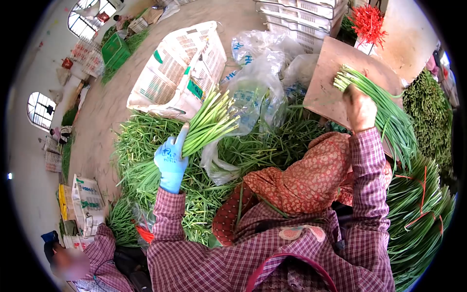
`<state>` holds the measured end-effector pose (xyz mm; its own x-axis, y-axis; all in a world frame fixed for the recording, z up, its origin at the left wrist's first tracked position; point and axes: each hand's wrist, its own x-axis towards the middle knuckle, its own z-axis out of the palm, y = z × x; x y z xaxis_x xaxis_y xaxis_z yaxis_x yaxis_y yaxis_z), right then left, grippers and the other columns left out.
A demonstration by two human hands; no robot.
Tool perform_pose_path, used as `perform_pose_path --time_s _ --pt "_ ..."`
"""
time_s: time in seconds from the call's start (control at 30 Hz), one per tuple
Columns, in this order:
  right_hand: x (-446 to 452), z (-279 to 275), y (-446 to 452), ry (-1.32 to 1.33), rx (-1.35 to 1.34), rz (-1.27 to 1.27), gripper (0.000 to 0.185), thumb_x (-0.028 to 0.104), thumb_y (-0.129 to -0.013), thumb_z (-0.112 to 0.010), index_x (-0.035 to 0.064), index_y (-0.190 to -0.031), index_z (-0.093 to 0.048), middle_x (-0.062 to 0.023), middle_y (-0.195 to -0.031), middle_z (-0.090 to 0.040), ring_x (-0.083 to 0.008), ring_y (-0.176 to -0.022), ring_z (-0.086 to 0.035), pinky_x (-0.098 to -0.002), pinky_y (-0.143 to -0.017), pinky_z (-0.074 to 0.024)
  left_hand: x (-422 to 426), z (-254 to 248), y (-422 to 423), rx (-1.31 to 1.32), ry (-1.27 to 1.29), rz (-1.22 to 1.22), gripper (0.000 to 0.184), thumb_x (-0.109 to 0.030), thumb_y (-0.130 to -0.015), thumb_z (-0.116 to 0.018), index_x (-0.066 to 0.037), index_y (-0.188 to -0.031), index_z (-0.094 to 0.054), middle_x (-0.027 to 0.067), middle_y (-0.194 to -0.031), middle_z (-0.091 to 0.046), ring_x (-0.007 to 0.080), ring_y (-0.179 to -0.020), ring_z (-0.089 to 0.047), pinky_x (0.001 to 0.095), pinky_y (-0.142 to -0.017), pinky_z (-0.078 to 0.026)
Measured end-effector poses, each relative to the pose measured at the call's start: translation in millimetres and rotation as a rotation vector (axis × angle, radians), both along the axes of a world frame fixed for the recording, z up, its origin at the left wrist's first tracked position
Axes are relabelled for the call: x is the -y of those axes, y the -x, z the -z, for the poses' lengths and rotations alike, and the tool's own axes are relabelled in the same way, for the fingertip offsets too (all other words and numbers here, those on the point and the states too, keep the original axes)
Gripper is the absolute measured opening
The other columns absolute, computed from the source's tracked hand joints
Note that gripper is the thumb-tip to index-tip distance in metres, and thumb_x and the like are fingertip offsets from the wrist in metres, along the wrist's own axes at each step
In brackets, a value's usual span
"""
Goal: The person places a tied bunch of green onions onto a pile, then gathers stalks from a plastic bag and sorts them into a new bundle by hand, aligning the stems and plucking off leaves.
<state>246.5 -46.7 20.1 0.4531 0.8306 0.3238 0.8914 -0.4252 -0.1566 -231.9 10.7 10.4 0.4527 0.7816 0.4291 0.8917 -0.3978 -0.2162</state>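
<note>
My left hand (pixel 171 160), in a blue glove, is closed round a bunch of garlic chives (pixel 210 121), its pale cut ends pointing up and right. Beneath it spreads a heap of loose green stalks (pixel 141 138). On the right, my bare right hand (pixel 362 109) has its fingers curled in at the left side of another chive bunch (pixel 384 104). Motion blurs the fingertips, and what they pinch, if anything, I cannot make out. That bunch lies on a tilted brown board (pixel 327 78), white ends at upper left, leaves hanging over the right edge.
A white plastic crate (pixel 158 73) stands beyond the heap, beside clear plastic bags (pixel 258 82). Red ties (pixel 368 24) hang above the board. Tied chive bundles (pixel 413 224) lie at lower right. Another person (pixel 99 258) sits at lower left. Stacked crates (pixel 304 24) stand behind.
</note>
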Motion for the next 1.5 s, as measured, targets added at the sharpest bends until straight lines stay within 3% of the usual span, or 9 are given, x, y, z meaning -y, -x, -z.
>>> perform_pose_path --time_s 0.07,0.13,0.27,0.37,0.5,1.07,1.3,1.43,1.5 --pt "6 -13 39 0.234 -0.04 -0.087 0.013 0.02 -0.082 -0.066 0.0111 -0.091 -0.062 -0.0055 -0.079 -0.064 -0.0226 -0.061 -0.062 -0.0345 -0.059 -0.0527 -2 -3 -2 -0.021 0.008 -0.007 0.092 -0.005 -0.053 -0.071 -0.034 -0.136 -0.044 0.0018 -0.079 -0.057 0.0225 -0.068 -0.06 0.0349 -0.061 -0.049" --pt "6 -4 68 -0.371 -0.124 -0.538 0.015 0.021 -0.079 -0.069 0.0108 -0.089 -0.064 -0.0053 -0.081 -0.062 -0.0208 -0.065 -0.061 -0.0338 -0.06 -0.0528 -1 -8 -10 -0.067 0.025 -0.008 0.091 -0.005 -0.053 -0.071 -0.034 -0.136 -0.044 0.0019 -0.078 -0.056 0.0222 -0.067 -0.06 0.0351 -0.061 -0.048" --pt "-5 -28 149 -0.534 -0.272 -0.778 0.016 0.022 -0.077 -0.069 0.0118 -0.089 -0.066 -0.0055 -0.08 -0.057 -0.0226 -0.077 -0.058 -0.0366 -0.073 -0.048 -2 -14 -30 -0.108 -0.017 0.064 0.088 -0.005 -0.056 -0.07 -0.034 -0.135 -0.045 0.0022 -0.074 -0.052 0.0223 -0.065 -0.058 0.0354 -0.059 -0.047" --pt "-11 -25 183 -0.48 -0.246 -0.724 0.018 0.024 -0.074 -0.071 0.0105 -0.086 -0.067 -0.0035 -0.092 -0.054 -0.023 -0.096 -0.051 -0.0422 -0.09 -0.0378 4 -22 -43 -0.103 0.011 0.083 0.087 -0.005 -0.057 -0.069 -0.034 -0.135 -0.045 0.0024 -0.074 -0.051 0.0226 -0.066 -0.058 0.0363 -0.059 -0.046" --pt "-19 -3 183 -0.429 -0.191 -0.56 0.029 0.031 -0.074 -0.072 0.0072 -0.09 -0.069 -0.004 -0.108 -0.051 -0.0244 -0.106 -0.045 -0.0471 -0.095 -0.0325 4 -26 -52 -0.107 0.009 0.067 0.086 -0.003 -0.055 -0.069 -0.032 -0.133 -0.047 0.0028 -0.076 -0.053 0.0234 -0.068 -0.058 0.0367 -0.06 -0.046" --pt "-21 27 184 -0.472 -0.381 -0.379 0.031 0.031 -0.073 -0.074 0.0102 -0.095 -0.067 -0.006 -0.119 -0.049 -0.0293 -0.109 -0.044 -0.0473 -0.091 -0.0347 0 -12 -69 -0.137 -0.111 0.076 0.079 -0.012 -0.063 -0.07 -0.036 -0.135 -0.046 0.0013 -0.072 -0.05 0.0207 -0.06 -0.054 0.0355 -0.056 -0.044" --pt "-35 50 177 -0.182 -0.889 -0.373 0.054 0.051 -0.081 -0.064 0.0089 -0.114 -0.064 -0.0154 -0.133 -0.043 -0.037 -0.118 -0.043 -0.0503 -0.097 -0.0385 1 -18 -82 -0.118 -0.117 0.107 0.073 -0.005 -0.064 -0.066 -0.027 -0.132 -0.051 0.0034 -0.086 -0.061 0.023 -0.067 -0.059 0.0347 -0.06 -0.046" --pt "-47 69 176 -0.182 -1.297 -0.448 0.051 0.045 -0.08 -0.068 0.0053 -0.112 -0.064 -0.0211 -0.12 -0.051 -0.0339 -0.113 -0.051 -0.0388 -0.096 -0.0416 -6 -12 -80 -0.068 -0.155 0.213 0.074 -0.012 -0.063 -0.069 -0.029 -0.132 -0.05 0.0015 -0.079 -0.054 0.0202 -0.063 -0.055 0.034 -0.057 -0.044" --pt "-38 57 173 -0.206 -1.273 -0.455 0.048 0.042 -0.079 -0.069 0.0046 -0.109 -0.065 -0.0205 -0.118 -0.052 -0.0335 -0.112 -0.051 -0.0403 -0.094 -0.0425 -8 -11 -79 -0.057 -0.193 0.232 0.076 -0.018 -0.063 -0.072 -0.033 -0.133 -0.049 -0.0007 -0.072 -0.048 0.0172 -0.058 -0.051 0.0326 -0.054 -0.042"
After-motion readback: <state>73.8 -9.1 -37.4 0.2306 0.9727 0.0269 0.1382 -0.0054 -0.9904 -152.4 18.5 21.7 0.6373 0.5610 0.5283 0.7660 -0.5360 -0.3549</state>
